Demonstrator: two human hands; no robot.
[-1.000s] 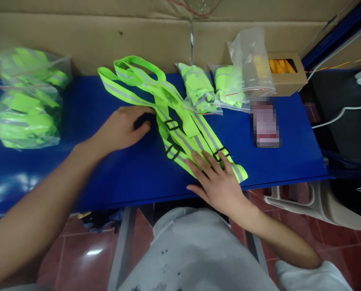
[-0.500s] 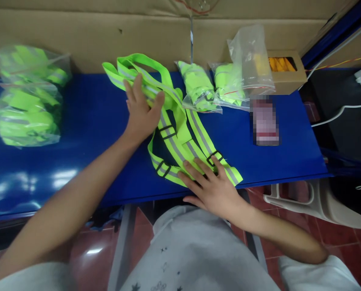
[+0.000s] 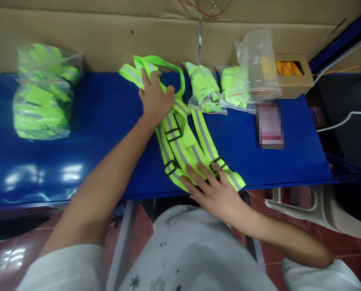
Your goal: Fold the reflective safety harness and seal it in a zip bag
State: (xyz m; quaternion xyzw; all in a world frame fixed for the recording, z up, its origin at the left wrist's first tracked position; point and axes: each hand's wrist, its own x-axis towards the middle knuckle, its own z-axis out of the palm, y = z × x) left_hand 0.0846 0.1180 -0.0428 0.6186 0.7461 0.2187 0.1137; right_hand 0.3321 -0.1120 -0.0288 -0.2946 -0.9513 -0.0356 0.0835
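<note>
A neon-yellow reflective strap vest (image 3: 200, 131) with grey stripes and black buckles lies lengthwise across the blue table. My left hand (image 3: 156, 97) rests on its far part, fingers apart and slightly bent over the bands; what lies under the palm is hidden. Beyond that hand, a loop of strap rises near the cardboard at the back. My right hand (image 3: 218, 198) lies flat with spread fingers on the vest's near end, by the table's front edge. One black buckle (image 3: 217, 163) shows just beyond its fingertips.
Bagged yellow vests (image 3: 41, 109) are stacked at the left. Two more bagged vests, one of them here (image 3: 203, 87), stand behind the straps. A clear plastic bag (image 3: 257, 60) leans on a small cardboard box (image 3: 298, 85). A blurred-out phone-like object (image 3: 270, 125) lies at the right.
The vest's left side strap is straighter and lies closer to the other bands. My left hand's fingers have bent a little more. The right hand stays on the near end. The view has shifted slightly.
</note>
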